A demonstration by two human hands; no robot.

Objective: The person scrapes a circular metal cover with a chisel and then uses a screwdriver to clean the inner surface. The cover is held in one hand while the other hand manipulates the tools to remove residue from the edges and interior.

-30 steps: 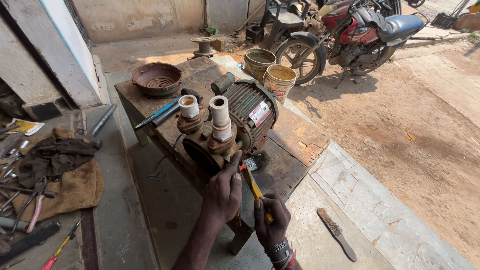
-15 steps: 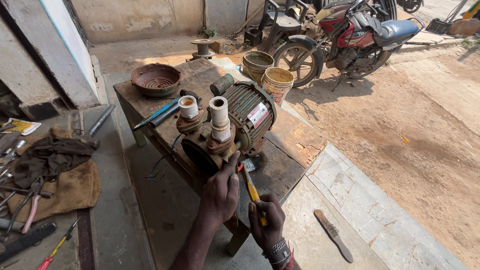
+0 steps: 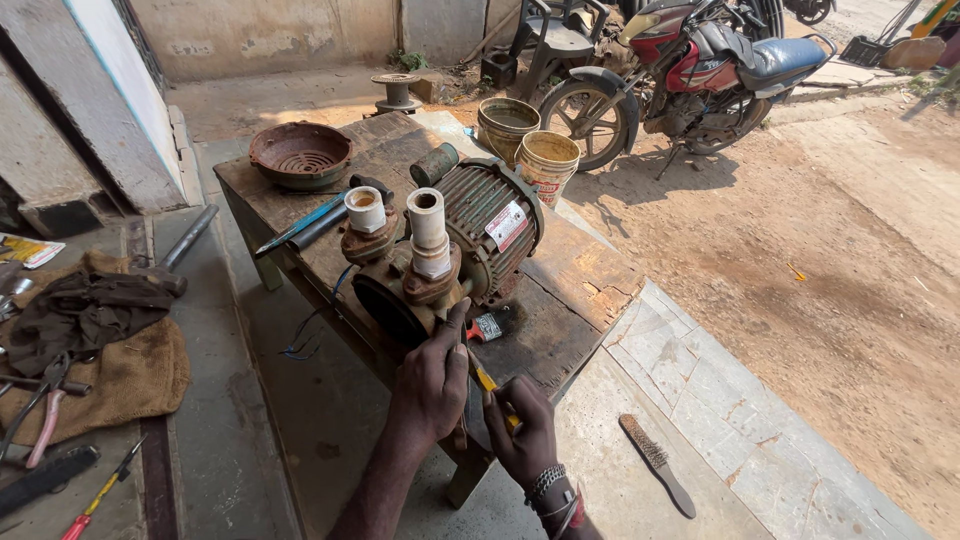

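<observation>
At the far left, on the concrete floor, a brown sack (image 3: 110, 375) carries a dark crumpled rag (image 3: 85, 310), with pink-handled pliers (image 3: 45, 430) at its lower edge and a red-and-yellow screwdriver (image 3: 95, 498) below that. A grey metal bar (image 3: 185, 238) lies between the sack and the worn wooden surface (image 3: 585, 270). At the surface's far left corner sits a rusty round cover (image 3: 300, 153), and a blue-handled tool (image 3: 300, 225) lies just in front of it. In the middle of the surface stands the water pump (image 3: 450, 245), a rusty pump end with two short white pipe stubs pointing up, joined to a green ribbed motor body; blue wires (image 3: 310, 325) hang from it over the surface's edge. The left hand (image 3: 430, 385) is pressed against the lower front of the pump housing, fingers closed on its rim, thumb up beside the casting. Just right of it, the right hand (image 3: 525, 435) is wrapped tightly around a yellow-handled screwdriver (image 3: 490, 385), whose shaft points up toward the pump's underside; whether the tip touches metal I cannot tell. A small brush (image 3: 490, 325) lies on the surface under the motor. Behind the surface stand two buckets (image 3: 530, 145). On the paving at the right lies a wire brush (image 3: 655, 465), and a red motorcycle (image 3: 690, 75) is parked further back.
</observation>
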